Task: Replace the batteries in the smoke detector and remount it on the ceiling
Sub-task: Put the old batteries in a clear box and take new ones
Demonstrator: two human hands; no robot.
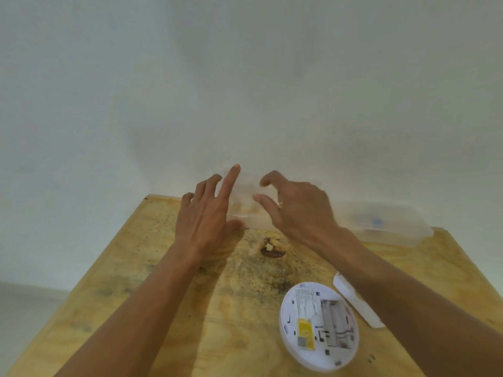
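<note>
The round white smoke detector point(318, 326) lies back side up on the wooden table point(163, 295) at the lower right, its battery bay uncovered. A white cover piece point(353, 300) lies just right of it, partly under my right forearm. Both hands are stretched out to a clear plastic box point(246, 198) against the wall. My left hand point(206, 213) is at the box's left side, fingers spread, index finger straight. To the box's right, my right hand point(299, 208) hovers with loosely curled fingers. Neither hand plainly grips anything. Motion blur hides what the box contains.
A second clear plastic container or lid point(386, 221) with a blue spot lies at the back right by the wall. The tabletop is stained and has a dark knot hole point(272, 250) near the middle. The floor shows past the table's left edge.
</note>
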